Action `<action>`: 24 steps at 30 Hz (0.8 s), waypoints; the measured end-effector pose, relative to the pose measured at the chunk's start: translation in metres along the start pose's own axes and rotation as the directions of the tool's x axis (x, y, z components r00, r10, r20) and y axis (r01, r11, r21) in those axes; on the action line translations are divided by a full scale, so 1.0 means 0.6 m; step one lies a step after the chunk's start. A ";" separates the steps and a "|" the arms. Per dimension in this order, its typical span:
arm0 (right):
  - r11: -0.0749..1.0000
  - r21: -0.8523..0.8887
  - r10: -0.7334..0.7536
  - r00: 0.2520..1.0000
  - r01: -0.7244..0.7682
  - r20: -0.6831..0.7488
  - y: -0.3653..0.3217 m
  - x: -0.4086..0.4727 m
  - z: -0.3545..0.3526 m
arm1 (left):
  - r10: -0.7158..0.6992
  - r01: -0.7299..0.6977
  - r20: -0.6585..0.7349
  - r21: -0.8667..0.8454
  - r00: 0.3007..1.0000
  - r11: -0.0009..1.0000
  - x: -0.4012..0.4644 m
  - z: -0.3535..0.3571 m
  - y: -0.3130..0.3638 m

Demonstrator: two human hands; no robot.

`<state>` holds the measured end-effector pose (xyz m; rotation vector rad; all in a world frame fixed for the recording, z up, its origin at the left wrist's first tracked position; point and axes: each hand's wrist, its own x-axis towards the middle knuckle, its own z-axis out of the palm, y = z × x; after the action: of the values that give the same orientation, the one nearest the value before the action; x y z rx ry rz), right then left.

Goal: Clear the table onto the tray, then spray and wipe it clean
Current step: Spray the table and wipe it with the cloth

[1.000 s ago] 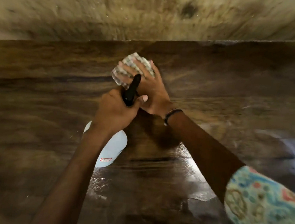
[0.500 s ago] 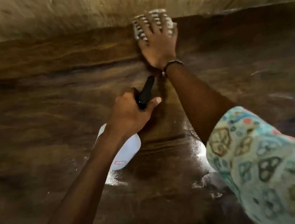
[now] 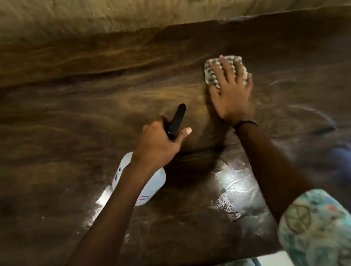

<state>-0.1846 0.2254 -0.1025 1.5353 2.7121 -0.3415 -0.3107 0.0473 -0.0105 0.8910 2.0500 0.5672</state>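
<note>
Right hand flat, fingers spread, pressing cloth onto table, toward its far right corner. Left hand fisted round spray bottle neck, black nozzle pointing at the cloth. Wet glare on table beside bottle. Wall beyond.
</note>
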 end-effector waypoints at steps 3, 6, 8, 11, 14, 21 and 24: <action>0.992 -0.027 -0.122 0.992 0.122 0.018 -0.040 0.001 0.014 | -0.028 0.028 0.003 -0.006 1.000 1.000 -0.021 0.033 0.013; 0.896 -0.057 -0.437 0.898 0.440 0.058 -0.013 -0.061 0.024 | -0.030 0.030 -0.008 0.015 1.000 0.999 -0.045 0.075 0.036; 0.833 -0.042 -0.547 0.833 0.551 0.081 0.040 -0.105 0.023 | -0.048 0.048 -0.018 0.021 0.999 0.999 -0.059 0.107 0.051; 0.869 -0.052 -0.489 0.871 0.491 0.052 0.134 -0.135 0.005 | -0.099 0.099 -0.005 0.014 0.995 0.995 -0.081 0.157 0.074; 0.942 -0.014 -0.336 0.942 0.336 0.023 0.206 -0.124 -0.016 | -0.115 0.115 0.011 -0.016 0.993 0.993 -0.107 0.209 0.091; 0.940 -0.017 -0.340 0.939 0.341 0.042 0.239 -0.117 -0.023 | -0.234 0.234 -0.001 -0.014 0.972 0.972 -0.166 0.301 0.104; 0.937 0.010 -0.350 0.935 0.350 0.050 0.239 -0.120 -0.027 | -0.257 0.257 0.013 -0.007 0.966 0.966 -0.186 0.313 0.098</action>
<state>-0.0239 0.2387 -0.1052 1.0176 2.9360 -0.3773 -0.0868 0.0156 -0.0235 0.6078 2.1084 0.4267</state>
